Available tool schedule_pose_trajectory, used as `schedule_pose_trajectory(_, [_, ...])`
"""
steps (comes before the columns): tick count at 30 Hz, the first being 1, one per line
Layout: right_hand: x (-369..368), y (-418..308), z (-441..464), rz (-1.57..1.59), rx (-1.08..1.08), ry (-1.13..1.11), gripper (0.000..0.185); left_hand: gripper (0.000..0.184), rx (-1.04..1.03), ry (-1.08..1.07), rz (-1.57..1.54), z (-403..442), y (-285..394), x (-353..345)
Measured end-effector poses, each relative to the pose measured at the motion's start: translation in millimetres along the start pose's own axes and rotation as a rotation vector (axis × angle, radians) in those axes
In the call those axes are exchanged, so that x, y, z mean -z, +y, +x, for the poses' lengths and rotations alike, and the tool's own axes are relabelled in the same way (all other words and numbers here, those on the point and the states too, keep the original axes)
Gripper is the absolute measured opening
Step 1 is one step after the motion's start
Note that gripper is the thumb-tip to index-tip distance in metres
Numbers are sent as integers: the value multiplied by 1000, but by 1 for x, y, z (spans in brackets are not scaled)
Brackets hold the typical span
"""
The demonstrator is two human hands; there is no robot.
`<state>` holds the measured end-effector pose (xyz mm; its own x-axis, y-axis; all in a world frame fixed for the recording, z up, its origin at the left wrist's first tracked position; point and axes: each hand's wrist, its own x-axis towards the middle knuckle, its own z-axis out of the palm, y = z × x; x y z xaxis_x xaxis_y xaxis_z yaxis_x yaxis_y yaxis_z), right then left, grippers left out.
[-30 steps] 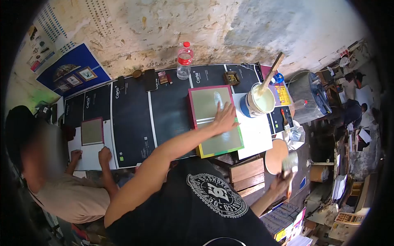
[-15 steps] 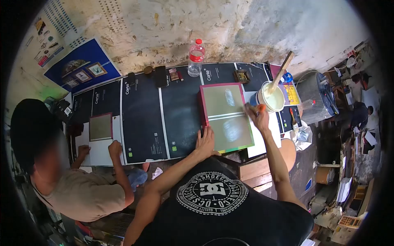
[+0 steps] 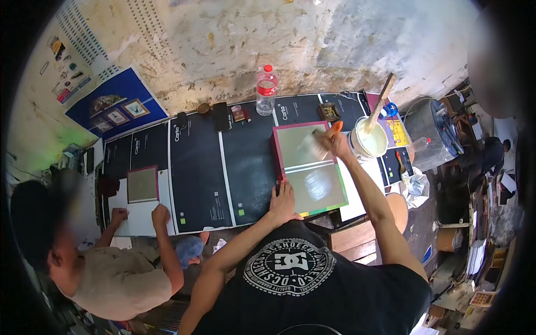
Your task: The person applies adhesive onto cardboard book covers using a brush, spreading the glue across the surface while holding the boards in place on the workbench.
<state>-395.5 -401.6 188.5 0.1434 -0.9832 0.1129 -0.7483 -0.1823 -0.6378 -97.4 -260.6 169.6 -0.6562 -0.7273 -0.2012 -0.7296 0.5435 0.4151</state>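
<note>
A grey-green board [image 3: 297,184] with red edging and a white dividing strip lies before me, apparently on top of a thick stack or box. My right hand [image 3: 336,143] grips a brush [image 3: 335,128] by its orange handle; the bristles, smeared by motion, are over the board's far half. A whitish wet patch [image 3: 317,185] shines on the near half. My left hand [image 3: 283,202] lies with fingers stretched out on the board's left edge, near its front corner. Right of the board stands a white bucket [image 3: 369,139] of pale creamy stuff, with a wooden stick [image 3: 381,101] in it.
A plastic bottle [image 3: 267,91] stands by the wall, with a dark phone-like object [image 3: 221,117] to its left. On the left, a co-worker [image 3: 120,273] sits at a smaller framed panel [image 3: 143,185]. A grey drum [image 3: 432,131] stands at the right.
My right hand has moved left from beside the bucket, bringing the brush over the board's far half. My left hand stays at the board's left edge. The camera view has shifted slightly.
</note>
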Motion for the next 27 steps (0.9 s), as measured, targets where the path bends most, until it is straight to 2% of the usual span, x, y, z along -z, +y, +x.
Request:
schedule_pose_trajectory(1, [5, 0, 15, -212, 183, 291, 21, 126, -12, 15, 10, 2, -1, 0])
schedule_pose_trajectory(4, [17, -17, 28, -343, 161, 439, 19, 125, 15, 21, -8, 1, 1, -3])
schedule_pose_trajectory(6, [7, -32, 24, 83, 196, 313, 19, 124, 58, 22, 2, -1, 5, 3])
schedule_pose_trajectory(8, [-13, -36, 23, 104, 251, 85, 21, 124, 85, -4, -29, -2, 6, 7])
schedule_pose_trajectory(10, [-14, -22, 32, -9, 146, 78, 19, 125, 94, -64, -96, -4, 3, 9])
schedule_pose_trajectory(12, [-2, 21, 57, -205, -90, 195, 20, 126, 97, -82, -129, -5, 0, 8])
schedule_pose_trajectory(13, [12, 16, 65, -242, 38, 332, 23, 126, 98, -88, -144, -3, -2, 7])
schedule_pose_trajectory(16, [24, -8, 78, -384, 12, 353, 23, 128, 75, -84, -136, 0, -10, -6])
schedule_pose_trajectory(17, [10, 13, 83, -138, -88, 304, 27, 128, 71, -79, -151, 0, -13, -11])
schedule_pose_trajectory(18, [10, 1, 77, 11, 133, 261, 33, 128, 66, -74, -169, -2, -15, -14])
schedule_pose_trajectory(20, [9, 0, 67, -207, -35, 101, 40, 128, 61, -44, -202, 6, -16, -15])
schedule_pose_trajectory(21, [-8, 50, 74, -225, -91, 286, 42, 129, 60, -43, -212, 3, -16, -18])
schedule_pose_trajectory(22, [11, 30, 69, -297, -314, 310, 42, 129, 61, -38, -218, 1, -19, -20])
schedule_pose_trajectory(24, [14, 42, 71, -263, -215, 461, 40, 128, 66, -30, -192, 1, -21, -24])
schedule_pose_trajectory(27, [3, -24, 39, 208, 126, 585, 37, 126, 89, -71, -215, 5, -21, -21])
